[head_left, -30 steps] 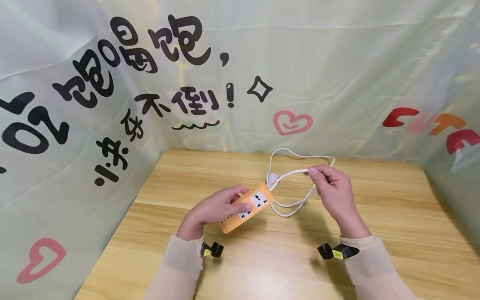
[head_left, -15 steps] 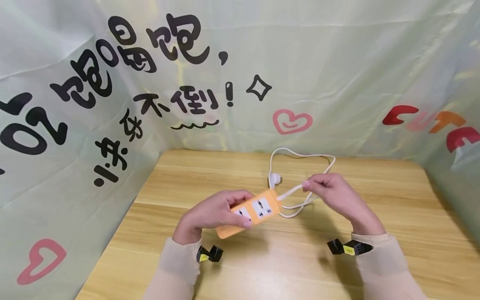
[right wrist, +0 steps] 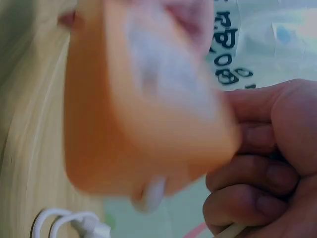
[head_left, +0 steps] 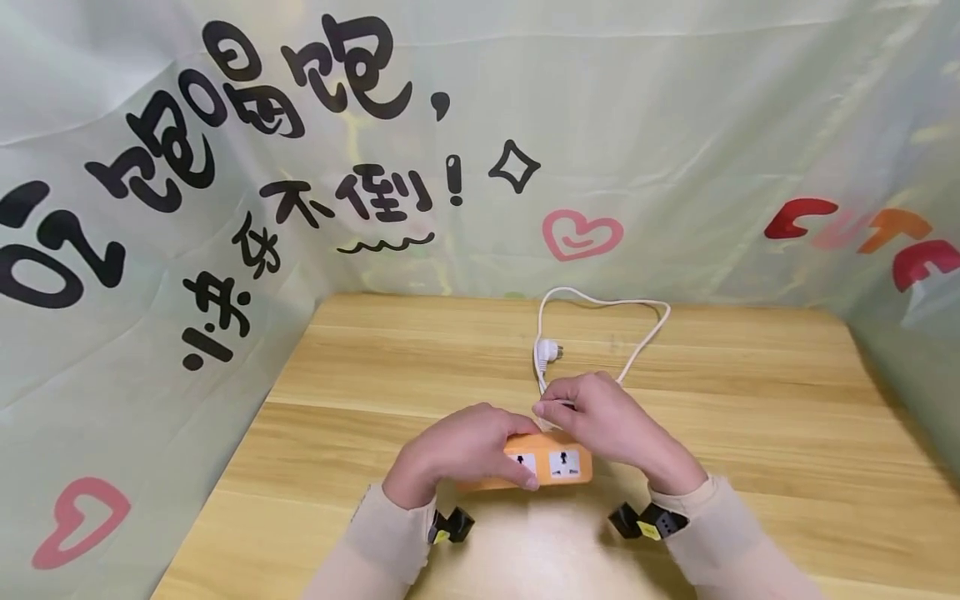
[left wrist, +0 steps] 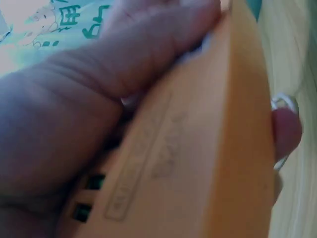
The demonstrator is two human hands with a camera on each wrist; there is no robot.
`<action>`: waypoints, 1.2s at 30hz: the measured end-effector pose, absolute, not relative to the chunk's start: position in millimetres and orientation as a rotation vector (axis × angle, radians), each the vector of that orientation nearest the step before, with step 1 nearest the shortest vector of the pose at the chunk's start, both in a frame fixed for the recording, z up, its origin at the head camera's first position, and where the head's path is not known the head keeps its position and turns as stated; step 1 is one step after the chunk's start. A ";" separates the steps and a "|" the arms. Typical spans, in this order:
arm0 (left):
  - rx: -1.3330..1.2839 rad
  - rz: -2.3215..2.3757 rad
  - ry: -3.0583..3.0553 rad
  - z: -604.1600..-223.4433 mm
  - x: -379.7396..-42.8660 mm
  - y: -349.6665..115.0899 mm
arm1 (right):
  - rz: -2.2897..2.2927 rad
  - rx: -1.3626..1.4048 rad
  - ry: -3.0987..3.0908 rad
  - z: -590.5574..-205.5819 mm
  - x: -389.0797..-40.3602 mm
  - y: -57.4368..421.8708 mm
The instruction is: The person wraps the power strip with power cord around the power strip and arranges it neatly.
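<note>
Currently: left hand [head_left: 467, 450] on orange power strip [head_left: 577, 468]; right hand [head_left: 606, 423] on white cord [head_left: 630, 302].
Fingers clamped on each; plug [head_left: 550, 350] on the tabletop [head_left: 787, 433], just beyond the right fingers.

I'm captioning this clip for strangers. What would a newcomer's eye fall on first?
Probably the bright orange power strip, gripped by the left hand low near the middle of the head view, with the right hand pinching its white cord. Next, likely the big black lettering on the pale cloth at upper left.
</note>
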State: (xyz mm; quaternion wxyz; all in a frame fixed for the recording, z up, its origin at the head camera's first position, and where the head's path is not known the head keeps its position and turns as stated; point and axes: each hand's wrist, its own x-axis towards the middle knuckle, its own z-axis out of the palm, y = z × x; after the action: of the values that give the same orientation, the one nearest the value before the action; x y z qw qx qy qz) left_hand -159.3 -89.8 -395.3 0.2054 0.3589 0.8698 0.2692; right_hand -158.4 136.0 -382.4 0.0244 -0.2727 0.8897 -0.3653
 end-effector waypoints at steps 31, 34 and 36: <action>0.671 1.880 2.200 -370.1 -168.6 -121.2 | -1.576 -0.867 2.920 -366.2 -138.8 132.9; 0.667 1.875 2.174 -371.2 -169.6 -126.3 | -1.474 -0.954 2.968 -368.0 -142.8 138.1; 0.645 1.874 2.164 -371.0 -170.1 -130.4 | -1.427 -1.055 2.921 -368.8 -146.0 142.8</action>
State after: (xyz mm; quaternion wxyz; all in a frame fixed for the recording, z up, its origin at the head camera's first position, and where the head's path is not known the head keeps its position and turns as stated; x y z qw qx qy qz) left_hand -170.1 -130.4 -371.0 0.1035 0.2186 0.7334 0.6353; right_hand -146.0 142.8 -368.8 -0.1378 -0.3057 0.8465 -0.4134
